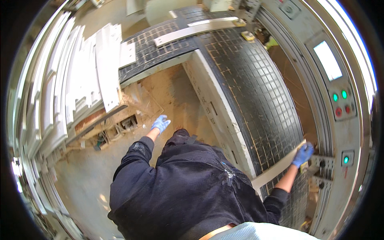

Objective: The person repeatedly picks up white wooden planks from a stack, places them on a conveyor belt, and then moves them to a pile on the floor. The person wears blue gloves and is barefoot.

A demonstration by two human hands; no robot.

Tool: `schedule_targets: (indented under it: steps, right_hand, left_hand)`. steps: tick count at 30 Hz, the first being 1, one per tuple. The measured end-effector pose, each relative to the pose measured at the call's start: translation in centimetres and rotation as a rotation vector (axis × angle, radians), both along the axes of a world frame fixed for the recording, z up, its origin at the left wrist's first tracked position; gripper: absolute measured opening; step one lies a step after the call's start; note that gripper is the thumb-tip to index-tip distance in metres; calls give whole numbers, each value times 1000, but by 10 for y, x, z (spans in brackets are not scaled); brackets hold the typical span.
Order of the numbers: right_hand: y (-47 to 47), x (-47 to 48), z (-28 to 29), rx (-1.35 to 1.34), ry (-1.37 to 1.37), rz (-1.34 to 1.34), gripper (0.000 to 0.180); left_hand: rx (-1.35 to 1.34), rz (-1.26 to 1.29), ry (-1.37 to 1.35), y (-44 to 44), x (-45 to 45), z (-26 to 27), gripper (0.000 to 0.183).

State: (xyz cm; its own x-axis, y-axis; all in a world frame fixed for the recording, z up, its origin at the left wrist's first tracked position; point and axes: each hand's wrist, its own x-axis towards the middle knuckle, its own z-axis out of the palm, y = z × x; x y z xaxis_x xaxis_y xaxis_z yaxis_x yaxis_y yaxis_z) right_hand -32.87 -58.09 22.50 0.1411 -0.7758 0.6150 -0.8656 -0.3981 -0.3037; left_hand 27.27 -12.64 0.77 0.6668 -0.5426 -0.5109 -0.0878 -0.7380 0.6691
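My left hand (161, 123), in a blue glove, hangs over the floor with its fingers apart and holds nothing. On the other side, my right hand (303, 154), gloved too, grips the far end of a narrow white board (279, 168). This board lies across the black gridded machine bed (255, 75); my sleeve and body hide its near end. A second white board (198, 31) with small holes rests on the far part of the bed, its right end beside yellow-topped blocks (247, 36).
Stacks of white boards (87, 63) stand along the left on a low support. A control panel (342, 99) with a lit screen and buttons rises at right, beside a metal rail (318, 99). The bed's pale metal side (207, 102) borders the dusty floor (81, 186).
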Motion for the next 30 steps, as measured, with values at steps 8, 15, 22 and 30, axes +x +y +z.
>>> schedule_targets:
  steps: [8,15,22,30]
  right_hand:
    - [67,217,-145,602,-285,273,19]
    - [80,399,-167,835,-218,350,19]
    - [95,544,-156,1062,-170,506,19]
    - [113,586,-136,1077,1,457,24]
  left_hand:
    - [-187,376,-365,-37,108,33,56]
    - [-306,418,-574,-65,251,95,61]
    - [-185,179,-478,-128,340,107,72]
    - [79,-243,-508,-242,422,95,88]
